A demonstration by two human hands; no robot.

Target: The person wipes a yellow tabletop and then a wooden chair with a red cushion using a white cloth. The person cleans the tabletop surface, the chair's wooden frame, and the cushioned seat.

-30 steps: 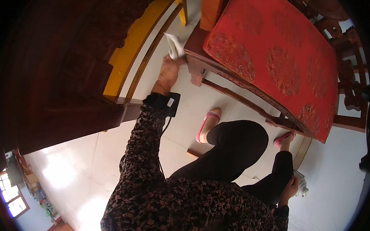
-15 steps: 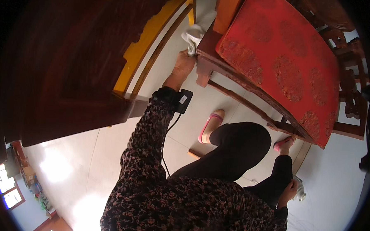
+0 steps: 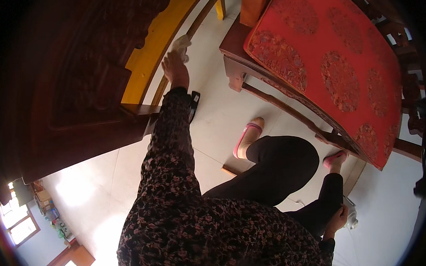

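Observation:
My left hand (image 3: 176,74) is closed on a crumpled white cloth (image 3: 180,45), which sticks out beyond the fingers. Hand and cloth are over the gap between a dark carved wooden piece with a yellow edge (image 3: 138,72) and a red-cushioned wooden seat (image 3: 339,81). A thin wooden rail runs close by the cloth. Low at the right, my right hand (image 3: 336,221) rests beside my black-trousered leg with its fingers curled. What lies inside those fingers, if anything, is hidden. Just past it is a whitish object (image 3: 351,214), partly covered.
The seat's front leg and lower stretcher (image 3: 280,109) stand close to my feet in pink shoes. A small wooden piece (image 3: 229,170) lies by one foot. Pale floor tiles (image 3: 213,123) stretch below. At the far left are boxes and a window (image 3: 22,227).
My left hand has moved left with the cloth, away from the seat's corner toward the yellow-edged piece. My right hand stays beside my leg.

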